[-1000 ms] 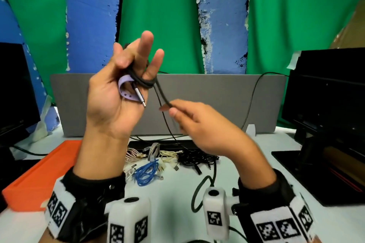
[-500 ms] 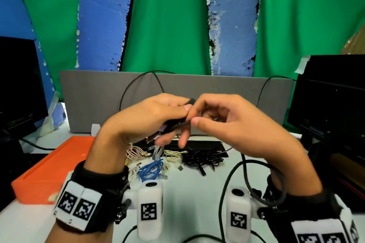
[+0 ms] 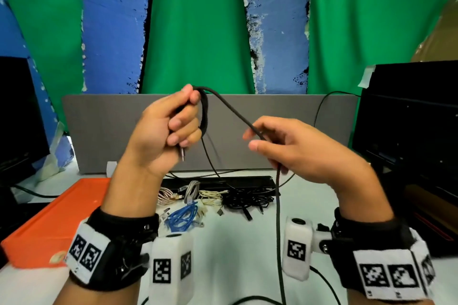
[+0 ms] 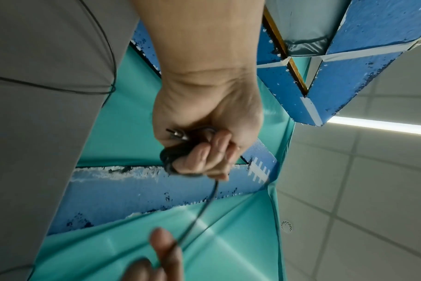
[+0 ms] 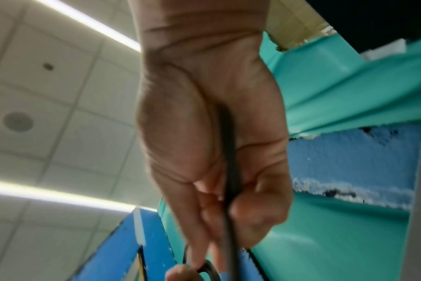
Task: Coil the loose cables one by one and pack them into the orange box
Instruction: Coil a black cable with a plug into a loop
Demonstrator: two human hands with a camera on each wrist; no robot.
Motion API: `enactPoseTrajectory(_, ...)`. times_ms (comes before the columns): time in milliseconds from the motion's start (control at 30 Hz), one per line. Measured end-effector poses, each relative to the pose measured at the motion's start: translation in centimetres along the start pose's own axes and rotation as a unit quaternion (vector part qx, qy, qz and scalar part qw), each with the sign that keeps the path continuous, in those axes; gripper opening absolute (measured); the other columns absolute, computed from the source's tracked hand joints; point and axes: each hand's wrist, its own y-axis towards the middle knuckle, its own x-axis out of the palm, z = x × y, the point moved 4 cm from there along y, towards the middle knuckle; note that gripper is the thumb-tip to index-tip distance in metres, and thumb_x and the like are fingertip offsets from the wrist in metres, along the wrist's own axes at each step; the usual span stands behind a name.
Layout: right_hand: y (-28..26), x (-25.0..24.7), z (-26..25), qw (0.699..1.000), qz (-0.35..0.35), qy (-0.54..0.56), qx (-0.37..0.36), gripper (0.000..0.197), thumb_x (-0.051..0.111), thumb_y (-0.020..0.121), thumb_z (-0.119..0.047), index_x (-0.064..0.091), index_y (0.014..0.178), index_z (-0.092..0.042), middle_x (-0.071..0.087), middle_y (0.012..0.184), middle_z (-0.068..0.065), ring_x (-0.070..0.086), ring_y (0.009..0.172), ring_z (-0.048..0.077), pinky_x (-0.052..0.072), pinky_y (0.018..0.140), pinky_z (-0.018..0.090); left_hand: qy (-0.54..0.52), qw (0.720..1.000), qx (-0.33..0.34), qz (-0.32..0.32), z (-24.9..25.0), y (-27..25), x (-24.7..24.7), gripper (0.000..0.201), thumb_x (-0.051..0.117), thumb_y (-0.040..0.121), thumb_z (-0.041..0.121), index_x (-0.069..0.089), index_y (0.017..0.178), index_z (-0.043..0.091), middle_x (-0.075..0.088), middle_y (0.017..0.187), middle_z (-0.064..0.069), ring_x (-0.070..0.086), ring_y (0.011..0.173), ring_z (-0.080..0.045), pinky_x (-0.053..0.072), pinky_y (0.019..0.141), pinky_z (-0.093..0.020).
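Observation:
Raised in front of me, my left hand (image 3: 171,129) is curled round a small coil of black cable (image 3: 204,111), with a metal plug (image 3: 182,154) sticking out below the fist. The same fist (image 4: 204,144) shows in the left wrist view, with the plug (image 4: 177,134) beside it. From the coil the cable (image 3: 235,116) runs right into my right hand (image 3: 292,148), which pinches it between thumb and fingers. In the right wrist view the cable (image 5: 230,171) crosses the palm. Its tail (image 3: 278,230) hangs to the table. The orange box (image 3: 57,220) lies at the left.
A heap of loose cables lies behind my wrists: blue (image 3: 182,216), beige (image 3: 209,197), striped (image 3: 166,196) and black (image 3: 247,199). A grey partition (image 3: 104,131) stands behind. Black monitors stand at the left (image 3: 19,116) and right (image 3: 406,146).
My hands have drawn apart from a close pinch. The left hand rose with the coil in its fist and the right moved right, stretching a length of cable between them.

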Motion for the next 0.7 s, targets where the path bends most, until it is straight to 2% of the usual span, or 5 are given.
enactPoseTrajectory(167,1.2,-1.0,2.9,0.983,0.109,-0.129,0.076,0.013,0.060,0.097,-0.042,0.064,0.092,-0.030,0.063,0.082,-0.012,0.055,0.072,0.004,0.045,0.068,0.029,-0.082,0.983,0.076,0.145,-0.1,0.6,-1.3,0.029,0.040,0.104,0.025,0.053,0.079,0.017,0.031,0.044,0.009,0.025,0.031,-0.006,0.024,0.038,-0.019)
enactPoseTrajectory(300,1.3,-1.0,3.8,0.992,0.059,-0.085,0.075,0.010,0.059,0.100,-0.024,0.064,0.092,-0.027,0.066,0.086,-0.009,0.061,0.073,0.011,0.049,0.070,0.028,-0.019,0.963,0.165,0.212,0.5,0.3,-2.0,0.028,0.042,0.104,0.025,0.052,0.079,0.017,0.032,0.046,0.008,0.023,0.035,-0.007,0.025,0.041,-0.023)
enactPoseTrajectory(433,1.2,-2.6,4.9,0.982,0.163,0.064,0.072,0.041,0.040,0.097,0.007,0.065,0.090,-0.025,0.074,0.093,-0.001,0.063,0.056,0.020,0.053,0.056,0.031,0.046,0.942,0.218,0.250,0.8,0.0,-2.1,0.027,0.043,0.104,0.023,0.051,0.080,0.015,0.033,0.047,0.005,0.024,0.036,-0.010,0.024,0.041,-0.025)
enactPoseTrajectory(600,1.0,-4.1,7.0,0.962,0.260,0.044,0.074,0.027,0.048,0.104,-0.014,0.069,0.104,-0.030,0.071,0.075,-0.005,0.041,0.049,0.013,0.035,0.048,0.023,0.014,0.941,0.208,0.265,1.6,-0.3,-2.9,0.027,0.042,0.104,0.025,0.051,0.080,0.016,0.032,0.049,0.006,0.024,0.037,-0.010,0.025,0.042,-0.025)
enactPoseTrajectory(700,1.6,-3.1,7.2,0.964,0.198,-0.128,0.125,0.022,0.050,0.104,-0.024,0.068,0.115,-0.032,0.073,0.095,-0.009,0.063,0.081,0.006,0.047,0.074,0.025,0.067,0.944,0.172,0.275,1.7,-0.3,-3.0,0.027,0.044,0.104,0.025,0.052,0.079,0.017,0.034,0.048,0.006,0.025,0.037,-0.010,0.025,0.042,-0.026)
